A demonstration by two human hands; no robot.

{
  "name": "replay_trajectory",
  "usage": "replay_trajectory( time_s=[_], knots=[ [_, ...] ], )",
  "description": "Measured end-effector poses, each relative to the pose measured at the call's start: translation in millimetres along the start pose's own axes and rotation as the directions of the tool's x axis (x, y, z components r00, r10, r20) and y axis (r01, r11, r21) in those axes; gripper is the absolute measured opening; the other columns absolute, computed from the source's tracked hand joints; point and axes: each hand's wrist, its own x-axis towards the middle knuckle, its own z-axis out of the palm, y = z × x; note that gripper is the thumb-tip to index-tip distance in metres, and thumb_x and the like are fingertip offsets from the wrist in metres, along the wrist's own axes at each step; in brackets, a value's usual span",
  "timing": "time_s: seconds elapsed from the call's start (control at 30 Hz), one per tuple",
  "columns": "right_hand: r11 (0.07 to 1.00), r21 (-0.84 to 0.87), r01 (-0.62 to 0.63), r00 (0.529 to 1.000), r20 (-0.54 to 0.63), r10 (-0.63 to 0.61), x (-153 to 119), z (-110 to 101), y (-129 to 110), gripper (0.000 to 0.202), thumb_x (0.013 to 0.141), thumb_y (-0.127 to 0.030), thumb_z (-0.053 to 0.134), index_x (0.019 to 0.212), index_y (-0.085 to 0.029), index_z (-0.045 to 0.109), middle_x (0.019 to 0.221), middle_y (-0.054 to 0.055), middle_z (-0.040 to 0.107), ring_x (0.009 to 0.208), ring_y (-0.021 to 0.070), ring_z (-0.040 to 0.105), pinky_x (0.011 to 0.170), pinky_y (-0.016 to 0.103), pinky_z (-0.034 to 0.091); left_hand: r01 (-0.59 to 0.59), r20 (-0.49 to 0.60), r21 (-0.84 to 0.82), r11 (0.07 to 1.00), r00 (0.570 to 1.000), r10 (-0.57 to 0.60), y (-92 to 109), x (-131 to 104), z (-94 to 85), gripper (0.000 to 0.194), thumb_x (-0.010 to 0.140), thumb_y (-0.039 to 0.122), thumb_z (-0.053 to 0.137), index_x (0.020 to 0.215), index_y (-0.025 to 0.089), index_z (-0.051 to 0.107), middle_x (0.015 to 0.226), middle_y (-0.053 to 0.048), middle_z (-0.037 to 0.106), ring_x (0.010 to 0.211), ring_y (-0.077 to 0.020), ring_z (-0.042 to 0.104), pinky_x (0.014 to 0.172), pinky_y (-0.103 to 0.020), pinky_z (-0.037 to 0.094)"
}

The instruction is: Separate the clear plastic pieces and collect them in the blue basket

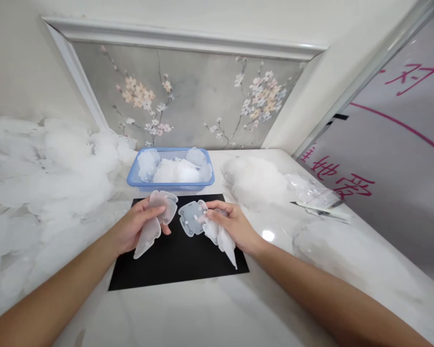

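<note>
My left hand is closed on translucent, frosted plastic pieces with scalloped edges, the thumb pressing on the upper one. My right hand pinches several similar plastic pieces fanned downward. One flat piece with small slots and dots juts left from its fingertips, towards my left hand but apart from it. Both hands are above a black mat. Just behind the mat stands a blue plastic basket holding more of these frosted pieces.
A large heap of frosted pieces covers the left side. Another white pile lies right of the basket, with clear plastic bags beside it. A framed floral panel is behind, and a whiteboard with red writing stands at right.
</note>
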Motion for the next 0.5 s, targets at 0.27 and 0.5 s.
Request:
replay_trajectory(
  time_s=[0.27, 0.5],
  knots=[
    [0.996, 0.087, -0.007, 1.000, -0.014, 0.008, 4.9, -3.8, 0.2, 0.033, 0.071, -0.048, 0.079, 0.084, -0.019, 0.069, 0.075, 0.000, 0.069, 0.061, 0.0129, 0.057, 0.059, 0.026, 0.043, 0.026, 0.029, 0.016, 1.000, 0.999, -0.026, -1.2, 2.6, 1.7, 0.040, 0.076, 0.027, 0.073, 0.112, 0.016, 0.060, 0.078, -0.006, 0.076, 0.048, -0.0147, 0.066, 0.037, -0.019, 0.037],
    [0.776, -0.541, 0.324, 0.942, 0.110, -0.317, -0.9, -6.2, -7.1, 0.037, 0.083, -0.042, 0.068, 0.061, -0.020, 0.047, 0.063, -0.002, 0.051, 0.060, 0.0121, 0.046, 0.057, 0.025, 0.036, 0.018, 0.240, 0.026, 1.000, 0.970, -0.024, -3.3, -0.3, 0.0, 0.063, 0.077, 0.023, 0.067, 0.138, 0.017, 0.049, 0.072, -0.006, 0.076, 0.043, -0.0145, 0.063, 0.040, -0.019, 0.039]
  ],
)
